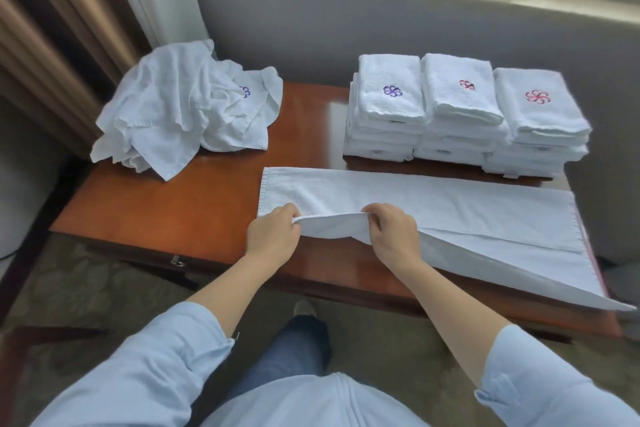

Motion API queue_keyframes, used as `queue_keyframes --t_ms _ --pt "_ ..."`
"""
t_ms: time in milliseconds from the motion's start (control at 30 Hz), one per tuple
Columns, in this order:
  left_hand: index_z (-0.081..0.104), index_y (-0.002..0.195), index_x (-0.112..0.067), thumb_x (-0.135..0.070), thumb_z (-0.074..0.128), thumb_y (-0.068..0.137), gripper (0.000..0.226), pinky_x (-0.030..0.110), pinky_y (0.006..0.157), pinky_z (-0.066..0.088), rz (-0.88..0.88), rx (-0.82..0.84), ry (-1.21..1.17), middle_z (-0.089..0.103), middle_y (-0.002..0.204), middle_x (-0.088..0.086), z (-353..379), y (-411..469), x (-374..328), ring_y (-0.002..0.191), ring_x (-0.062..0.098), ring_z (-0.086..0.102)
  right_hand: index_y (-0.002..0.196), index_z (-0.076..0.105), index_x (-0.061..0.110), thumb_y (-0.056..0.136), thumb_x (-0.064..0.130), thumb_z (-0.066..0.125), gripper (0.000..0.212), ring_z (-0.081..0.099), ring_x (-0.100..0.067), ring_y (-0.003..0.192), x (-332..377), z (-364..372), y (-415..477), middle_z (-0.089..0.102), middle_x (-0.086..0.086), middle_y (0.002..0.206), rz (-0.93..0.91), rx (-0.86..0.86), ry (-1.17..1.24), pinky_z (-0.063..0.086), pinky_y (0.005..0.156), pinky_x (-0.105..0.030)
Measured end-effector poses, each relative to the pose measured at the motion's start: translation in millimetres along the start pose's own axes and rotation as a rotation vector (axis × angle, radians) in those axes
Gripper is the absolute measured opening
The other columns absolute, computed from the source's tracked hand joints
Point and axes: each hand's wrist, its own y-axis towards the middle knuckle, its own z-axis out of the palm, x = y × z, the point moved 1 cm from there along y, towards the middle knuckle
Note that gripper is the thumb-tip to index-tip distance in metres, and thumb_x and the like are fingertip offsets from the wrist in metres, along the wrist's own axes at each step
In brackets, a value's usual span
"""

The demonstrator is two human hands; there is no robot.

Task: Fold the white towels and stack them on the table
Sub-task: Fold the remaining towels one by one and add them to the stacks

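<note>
Towel [450,211] edge — in both hands' fingers [372,215]

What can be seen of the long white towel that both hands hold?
The towel is plain white terry cloth, spread lengthwise on the right part of the table. Its near long edge is lifted at the left end, pinched by the left hand and the right hand; its near right corner hangs past the table edge.
</note>
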Motion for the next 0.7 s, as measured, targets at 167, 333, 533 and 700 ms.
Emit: queue_keyframes --t_ms 167,333,533,700 --pt "0.053 0.092 -0.019 -0.017 0.035 0.094 0.018 0.033 0.056 0.037 -0.079 -0.034 -0.011 0.059 0.079 -0.001 -25.0 50.5 11.2 0.07 0.027 0.056 0.109 0.07 0.02 0.099 0.012 0.048 0.026 0.059 -0.023 0.104 2.4 6.9 42.8 0.07 0.003 0.104 0.057 -0.094 -0.016 0.032 0.089 -0.036" --pt "0.05 0.093 -0.015 -0.015 0.033 0.093 0.017 0.037 0.062 0.044 -0.079 0.011 0.036 0.058 0.084 0.003 -27.3 101.1 19.1 0.073 0.03 0.056 0.111 0.069 0.023 0.099 0.015 0.048 0.026 0.054 -0.022 0.106 3.3 23.5 86.3 0.065 0.005 0.102 0.054 -0.042 -0.061 0.027 0.094 -0.034" --pt "0.053 0.101 -0.016 -0.01 0.033 0.094 0.022 0.036 0.063 0.042 -0.036 0.057 0.098 0.061 0.097 0.001 -8.6 144.9 34.2 0.084 0.029 0.058 0.112 0.07 0.025 0.099 0.015 0.048 0.028 0.051 -0.022 0.1 -3.1 40.8 127.8 0.062 0.004 0.096 0.066 0.044 -0.125 0.029 0.094 -0.035" --pt "0.054 0.102 -0.02 -0.009 0.039 0.09 0.023 0.033 0.059 0.036 -0.002 0.144 0.194 0.065 0.093 -0.001 7.0 169.4 42.0 0.082 0.026 0.06 0.116 0.069 0.028 0.098 0.016 0.046 0.031 0.051 -0.021 0.101 -12.1 57.8 148.2 0.063 0.005 0.099 0.096 0.175 -0.166 0.031 0.093 -0.035"
